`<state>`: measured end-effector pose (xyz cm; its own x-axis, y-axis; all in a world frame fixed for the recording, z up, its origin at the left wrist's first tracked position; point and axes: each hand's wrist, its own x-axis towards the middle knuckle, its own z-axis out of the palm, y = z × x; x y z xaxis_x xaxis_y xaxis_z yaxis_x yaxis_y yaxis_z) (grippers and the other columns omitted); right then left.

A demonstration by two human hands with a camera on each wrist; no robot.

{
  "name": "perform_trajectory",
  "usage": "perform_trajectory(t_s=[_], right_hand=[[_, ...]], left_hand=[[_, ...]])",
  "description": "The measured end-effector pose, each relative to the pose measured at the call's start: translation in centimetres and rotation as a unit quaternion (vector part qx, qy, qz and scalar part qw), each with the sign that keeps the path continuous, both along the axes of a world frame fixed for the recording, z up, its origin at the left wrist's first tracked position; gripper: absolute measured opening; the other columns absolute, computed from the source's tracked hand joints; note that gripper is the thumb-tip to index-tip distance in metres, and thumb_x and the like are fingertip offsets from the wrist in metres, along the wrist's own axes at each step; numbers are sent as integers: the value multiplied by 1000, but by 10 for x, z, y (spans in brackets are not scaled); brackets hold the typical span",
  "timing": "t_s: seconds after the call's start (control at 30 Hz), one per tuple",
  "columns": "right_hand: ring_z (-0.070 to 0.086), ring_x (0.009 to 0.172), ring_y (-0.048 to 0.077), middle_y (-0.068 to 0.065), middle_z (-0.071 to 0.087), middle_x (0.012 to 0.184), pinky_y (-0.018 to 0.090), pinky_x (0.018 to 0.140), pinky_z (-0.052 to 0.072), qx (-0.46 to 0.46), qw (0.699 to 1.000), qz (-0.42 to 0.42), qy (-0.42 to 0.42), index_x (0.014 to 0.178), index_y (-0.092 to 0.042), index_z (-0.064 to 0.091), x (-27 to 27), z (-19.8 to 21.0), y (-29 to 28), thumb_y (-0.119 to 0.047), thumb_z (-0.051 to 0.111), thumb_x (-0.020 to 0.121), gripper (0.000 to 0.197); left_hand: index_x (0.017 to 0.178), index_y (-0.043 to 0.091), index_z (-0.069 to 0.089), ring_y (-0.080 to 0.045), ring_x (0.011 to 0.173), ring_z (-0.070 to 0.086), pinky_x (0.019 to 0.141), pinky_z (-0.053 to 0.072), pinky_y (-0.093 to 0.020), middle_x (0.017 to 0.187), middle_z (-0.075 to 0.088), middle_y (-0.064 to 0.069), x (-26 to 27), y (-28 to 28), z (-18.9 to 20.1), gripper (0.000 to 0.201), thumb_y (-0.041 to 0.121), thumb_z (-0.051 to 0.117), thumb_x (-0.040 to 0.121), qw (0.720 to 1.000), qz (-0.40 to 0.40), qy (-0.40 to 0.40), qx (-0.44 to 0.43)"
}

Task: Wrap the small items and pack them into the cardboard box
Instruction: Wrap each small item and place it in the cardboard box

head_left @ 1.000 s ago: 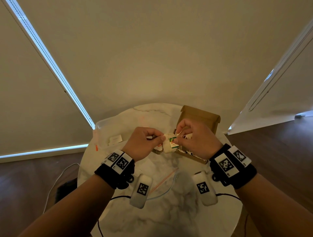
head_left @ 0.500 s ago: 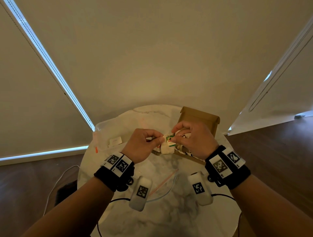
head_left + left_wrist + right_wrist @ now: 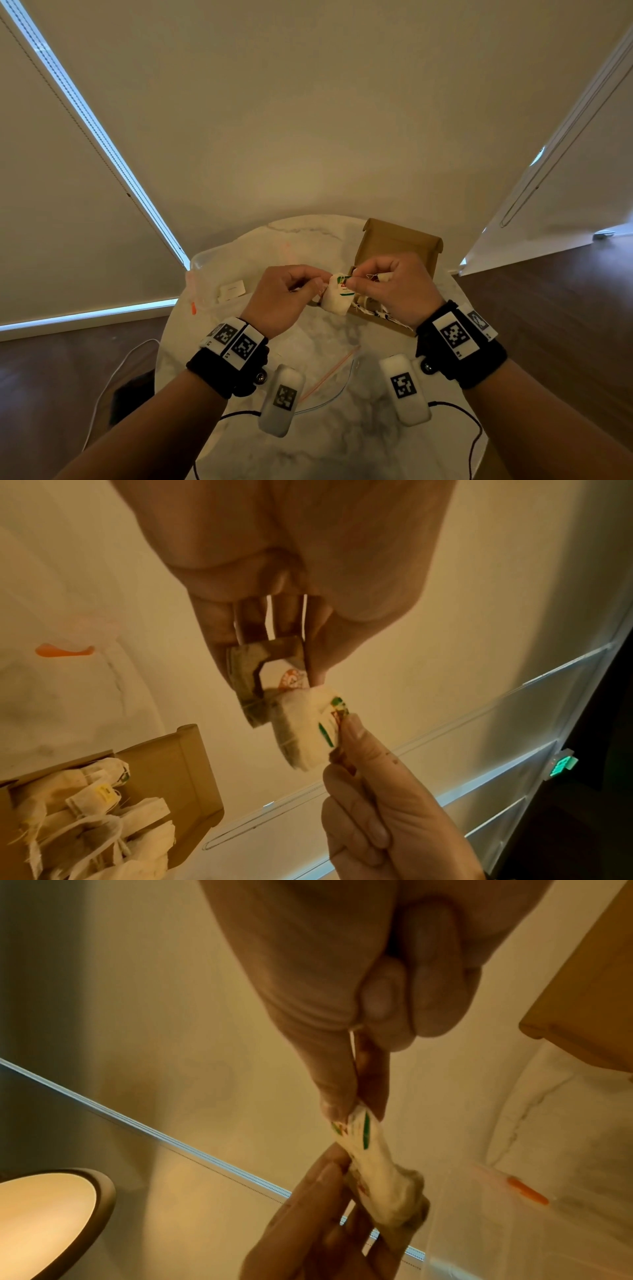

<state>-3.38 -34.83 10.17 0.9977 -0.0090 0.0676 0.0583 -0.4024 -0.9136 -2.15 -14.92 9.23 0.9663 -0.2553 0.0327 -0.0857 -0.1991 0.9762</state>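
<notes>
A white tea bag (image 3: 337, 299) hangs in the air between both hands, just in front of the open cardboard box (image 3: 399, 246). My left hand (image 3: 318, 285) pinches its left end, together with a darker folded tea bag (image 3: 251, 688). My right hand (image 3: 349, 282) pinches the green-and-red paper tag (image 3: 359, 1130) at the white bag's (image 3: 304, 731) upper right corner, thumb against forefinger. A thin string runs by the right fingers. Several wrapped tea bags (image 3: 85, 818) lie inside the box (image 3: 171, 764).
The round marble table (image 3: 308, 445) carries a clear zip bag with an orange slider (image 3: 193, 308) and a white card (image 3: 233, 289) at the left. Another zip bag (image 3: 329, 380) lies at the front middle. Cables trail off the near edge. A lamp (image 3: 44, 1218) glows low on the left.
The right hand has shifted a little left toward the left hand, still pinching the tag. The tea bag has turned slightly and hangs a bit lower between the fingers.
</notes>
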Motion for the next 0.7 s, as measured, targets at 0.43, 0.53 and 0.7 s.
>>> perform_trajectory(t_s=[0.43,0.53,0.7], right_hand=[[59,57,-1,-5,70,69,12,54,44,-14,1000,-10,-21,67,-20,71,2,-1,9,-19,81,74,12],[56,51,-1,-4,67,65,9,50,39,-5,999,-17,-31,68,-14,70,2,-5,11,-18,81,75,13],[51,51,5,0,63,63,20,50,40,31,999,-18,-1,73,-10,68,0,-12,19,-28,70,85,22]], left_hand=[[99,5,71,-24,79,68,69,57,-35,90,74,-14,-1,-5,-1,16,6,56,94,985,8,119,-128],[101,6,72,-24,80,70,72,58,-34,92,75,-15,-2,-6,1,15,6,66,87,989,-3,99,-108],[92,7,72,-16,72,71,62,55,-29,82,76,-9,0,-5,-9,17,-3,74,79,992,59,90,-67]])
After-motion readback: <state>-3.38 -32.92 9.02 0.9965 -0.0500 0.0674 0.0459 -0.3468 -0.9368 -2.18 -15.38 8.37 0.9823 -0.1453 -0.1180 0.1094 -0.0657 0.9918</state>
